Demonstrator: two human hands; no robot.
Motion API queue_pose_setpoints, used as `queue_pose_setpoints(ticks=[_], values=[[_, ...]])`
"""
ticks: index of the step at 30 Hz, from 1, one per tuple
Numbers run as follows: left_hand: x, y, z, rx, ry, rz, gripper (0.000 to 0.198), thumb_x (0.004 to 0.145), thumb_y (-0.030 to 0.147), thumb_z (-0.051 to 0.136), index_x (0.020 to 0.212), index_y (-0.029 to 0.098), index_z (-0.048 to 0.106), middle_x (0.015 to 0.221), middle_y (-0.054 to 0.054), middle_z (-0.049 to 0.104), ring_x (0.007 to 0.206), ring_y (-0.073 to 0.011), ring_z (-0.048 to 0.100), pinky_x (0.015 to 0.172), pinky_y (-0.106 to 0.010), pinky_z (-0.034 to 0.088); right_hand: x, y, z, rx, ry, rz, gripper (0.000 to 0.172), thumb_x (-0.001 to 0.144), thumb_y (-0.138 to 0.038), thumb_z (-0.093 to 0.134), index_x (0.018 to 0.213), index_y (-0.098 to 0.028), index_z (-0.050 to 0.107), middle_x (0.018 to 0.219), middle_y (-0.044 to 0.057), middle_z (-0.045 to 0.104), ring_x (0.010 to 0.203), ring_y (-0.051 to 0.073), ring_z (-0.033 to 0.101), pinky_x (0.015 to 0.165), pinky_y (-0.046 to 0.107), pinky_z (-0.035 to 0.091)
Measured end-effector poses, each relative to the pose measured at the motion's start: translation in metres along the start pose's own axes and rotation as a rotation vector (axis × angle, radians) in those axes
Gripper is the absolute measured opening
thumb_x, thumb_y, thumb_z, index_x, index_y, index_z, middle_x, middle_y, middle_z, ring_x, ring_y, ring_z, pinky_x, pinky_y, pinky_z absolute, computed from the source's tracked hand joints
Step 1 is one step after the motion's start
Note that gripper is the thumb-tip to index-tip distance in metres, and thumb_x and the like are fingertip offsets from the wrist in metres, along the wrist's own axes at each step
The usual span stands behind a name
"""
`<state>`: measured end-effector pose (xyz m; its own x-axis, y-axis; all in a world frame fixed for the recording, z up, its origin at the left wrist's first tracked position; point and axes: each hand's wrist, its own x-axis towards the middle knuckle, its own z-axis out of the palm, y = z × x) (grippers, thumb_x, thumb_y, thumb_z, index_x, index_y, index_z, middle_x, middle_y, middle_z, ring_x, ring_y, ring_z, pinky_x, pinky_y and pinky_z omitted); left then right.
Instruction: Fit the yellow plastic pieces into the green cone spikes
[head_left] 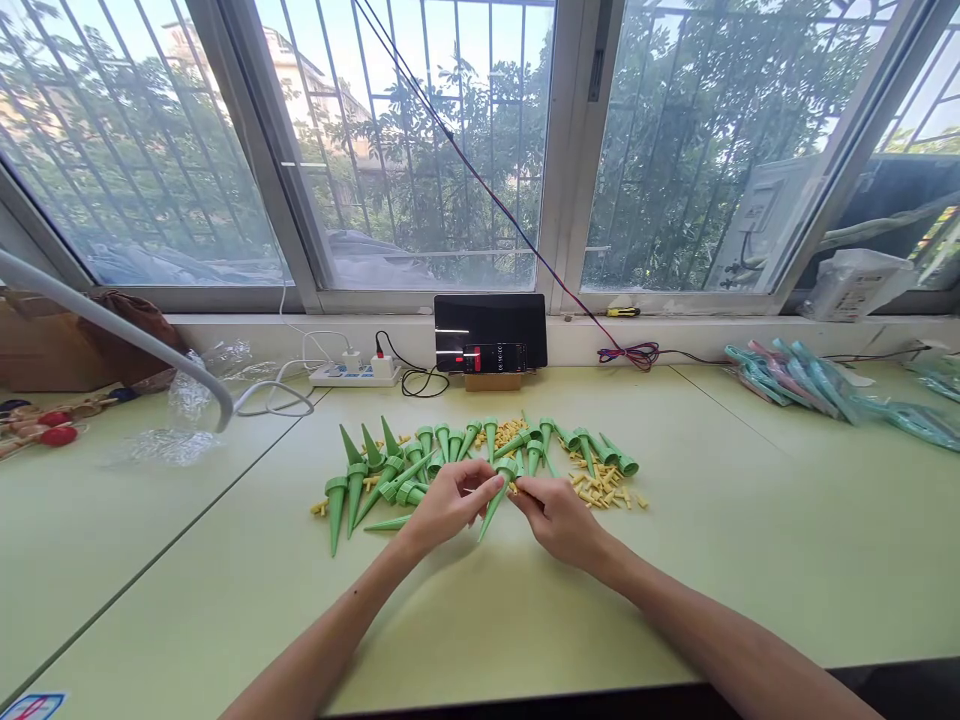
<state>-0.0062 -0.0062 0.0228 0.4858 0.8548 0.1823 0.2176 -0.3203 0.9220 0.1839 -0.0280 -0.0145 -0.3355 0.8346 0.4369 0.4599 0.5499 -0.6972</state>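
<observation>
My left hand [447, 503] and my right hand [556, 515] meet over the pale green table [487, 600], both closed on one green cone-shaped spike [496, 495] whose tip points down towards me. My right fingers pinch at its wide top, where a small yellow piece may sit; I cannot make it out. Behind my hands lies a pile of several green spikes [420, 460]. Small yellow pieces [600, 487] are scattered to the right of that pile.
A black phone on a wooden stand [491, 345] and a white power strip [349, 373] sit by the window ledge. Packaged teal items [810, 385] lie far right. A white lamp arm [120, 335], clear plastic bags [187, 400] and red-and-wood toys [45, 425] are at the left.
</observation>
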Motion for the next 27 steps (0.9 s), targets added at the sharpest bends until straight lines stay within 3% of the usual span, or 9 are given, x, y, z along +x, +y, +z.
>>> queue_pose_setpoints(ticks=[5,11,20,24,27], values=[[0.0,-0.002,-0.001,0.009,-0.016,0.01,0.04,0.086,0.053,0.059,0.08,0.014,0.063,0.061,0.003,0.05,0.047,-0.0074,0.045,0.042,-0.018,0.037,0.003,0.0,-0.001,0.162,0.018,0.094,0.042,0.093,-0.037,0.051,0.058,-0.02,0.036,0.052,-0.004,0.033,0.051,0.011,0.03,0.051,0.027,0.021],[0.001,-0.003,-0.001,0.044,-0.01,0.016,0.034,0.087,0.047,0.06,0.083,0.014,0.064,0.061,0.002,0.05,0.049,-0.0072,0.042,0.044,-0.018,0.037,0.006,0.001,-0.006,0.555,-0.135,0.3,0.034,0.09,-0.047,0.055,0.072,-0.018,0.055,0.04,-0.008,0.038,0.033,0.008,0.036,0.041,0.024,0.024],[0.003,-0.014,-0.002,0.211,0.06,0.16,0.031,0.09,0.043,0.057,0.085,0.016,0.07,0.076,-0.002,0.049,0.065,-0.0116,0.045,0.05,-0.019,0.037,0.007,-0.002,-0.014,1.071,-0.273,0.466,0.035,0.083,-0.048,0.07,0.076,-0.015,0.059,0.045,-0.011,0.027,0.039,0.006,0.03,0.04,0.021,0.02],[0.004,-0.012,0.0,0.26,0.092,0.19,0.027,0.091,0.038,0.057,0.087,0.017,0.071,0.075,-0.001,0.05,0.063,-0.0112,0.044,0.051,-0.02,0.036,0.007,-0.001,-0.015,1.099,-0.294,0.473,0.035,0.082,-0.049,0.071,0.079,-0.015,0.059,0.046,-0.012,0.026,0.041,0.006,0.028,0.04,0.021,0.018],[0.004,-0.012,0.003,0.281,0.139,0.193,0.023,0.091,0.036,0.057,0.087,0.017,0.07,0.074,-0.001,0.051,0.062,-0.0109,0.045,0.051,-0.02,0.037,0.007,-0.002,-0.012,0.961,-0.215,0.419,0.036,0.085,-0.05,0.065,0.077,-0.016,0.058,0.047,-0.011,0.025,0.039,0.007,0.027,0.04,0.022,0.02]])
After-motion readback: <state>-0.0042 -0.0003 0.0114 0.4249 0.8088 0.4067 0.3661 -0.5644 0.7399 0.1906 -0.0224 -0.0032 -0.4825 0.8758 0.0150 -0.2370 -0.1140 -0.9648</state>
